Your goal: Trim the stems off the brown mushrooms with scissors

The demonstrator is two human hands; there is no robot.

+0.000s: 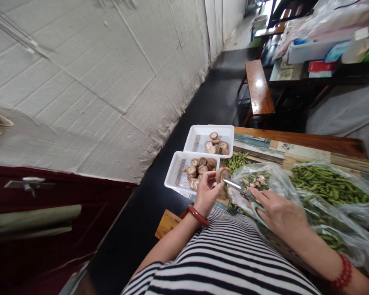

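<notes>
Clock centred on held mushroom [219, 173]. Left hand [206, 190] at 8: fingers and thumb nearly closed, pinching mushroom, gills showing. Right hand [278, 211] at 4: curled round green handles of scissors [238, 187]; blades point to 10, tips over gills. Near tray [171, 174] at 9, far tray [198, 137] at 11, mushrooms in both. Bag [279, 177] at 3, pale bits inside; bagged pods [329, 184] beyond.

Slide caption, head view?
Left hand holds a mushroom, right hand holds scissors to it; two white trays hold more mushrooms.
</notes>
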